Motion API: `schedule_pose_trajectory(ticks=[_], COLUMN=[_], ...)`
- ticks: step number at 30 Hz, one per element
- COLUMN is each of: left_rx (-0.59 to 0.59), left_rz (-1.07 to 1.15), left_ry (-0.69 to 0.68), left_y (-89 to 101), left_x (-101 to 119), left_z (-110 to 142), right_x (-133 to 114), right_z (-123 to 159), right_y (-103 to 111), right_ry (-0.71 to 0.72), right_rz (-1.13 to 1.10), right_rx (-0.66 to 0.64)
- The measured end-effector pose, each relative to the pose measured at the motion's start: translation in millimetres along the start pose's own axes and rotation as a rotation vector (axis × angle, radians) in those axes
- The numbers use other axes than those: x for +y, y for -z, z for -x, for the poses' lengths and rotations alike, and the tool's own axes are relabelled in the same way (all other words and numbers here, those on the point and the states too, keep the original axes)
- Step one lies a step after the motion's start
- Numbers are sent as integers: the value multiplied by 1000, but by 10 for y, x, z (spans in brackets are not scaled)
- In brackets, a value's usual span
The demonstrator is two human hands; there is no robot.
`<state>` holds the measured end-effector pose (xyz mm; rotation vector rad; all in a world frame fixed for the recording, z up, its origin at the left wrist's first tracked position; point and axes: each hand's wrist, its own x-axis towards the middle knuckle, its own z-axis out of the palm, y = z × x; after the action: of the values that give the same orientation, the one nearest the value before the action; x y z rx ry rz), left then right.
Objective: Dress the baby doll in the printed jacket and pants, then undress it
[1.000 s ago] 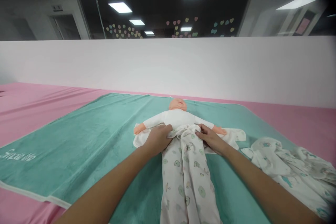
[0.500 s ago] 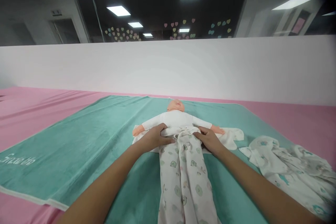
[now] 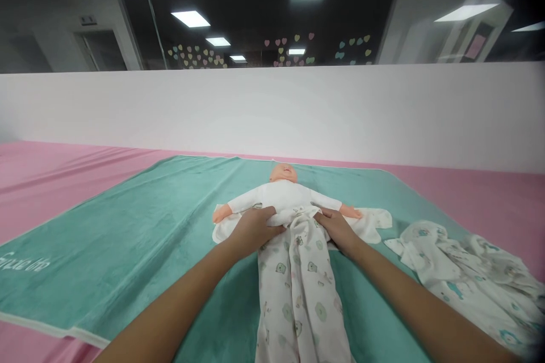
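A baby doll (image 3: 283, 173) in a white long-sleeved top (image 3: 283, 194) lies on its back, head away from me and arms spread. White baby pants (image 3: 293, 289) with a green animal print cover its lower body and stretch toward me. My left hand (image 3: 255, 231) grips the waistband at the doll's left-of-view side, thumb and fingers closed on the cloth. On the other side, my right hand (image 3: 337, 228) pinches the waistband edge. Part of a white cloth (image 3: 374, 222) shows under the doll, spread out to both sides.
A green towel (image 3: 140, 227) lies beneath everything, over a pink sheet (image 3: 55, 173). Crumpled white printed baby clothes (image 3: 464, 278) lie at the right. Behind the doll runs a low white wall (image 3: 264, 113) with dark glass (image 3: 251, 5) above it.
My left hand has shifted slightly inward at the waistband, its fingers closing more on the cloth. The right hand stays nearly in place. The camera view has moved a little.
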<state>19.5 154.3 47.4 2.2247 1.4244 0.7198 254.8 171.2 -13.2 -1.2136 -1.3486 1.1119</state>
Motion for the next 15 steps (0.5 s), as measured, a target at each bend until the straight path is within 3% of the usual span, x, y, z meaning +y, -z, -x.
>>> schedule_pose_trajectory(ticks=[4, 8, 10, 15], left_rx=[10, -98, -99, -2], left_rz=[267, 586, 575, 253], left_ry=[187, 293, 293, 176], left_y=[50, 134, 133, 58], left_x=[26, 13, -1, -42], left_z=[11, 24, 18, -13], right_x=[-23, -68, -64, -15], right_z=[24, 59, 71, 90], right_y=[-11, 0, 5, 8], right_ry=[-115, -195, -203, -167], right_rz=[-228, -358, -368, -353], right_rx=[-68, -164, -191, -181])
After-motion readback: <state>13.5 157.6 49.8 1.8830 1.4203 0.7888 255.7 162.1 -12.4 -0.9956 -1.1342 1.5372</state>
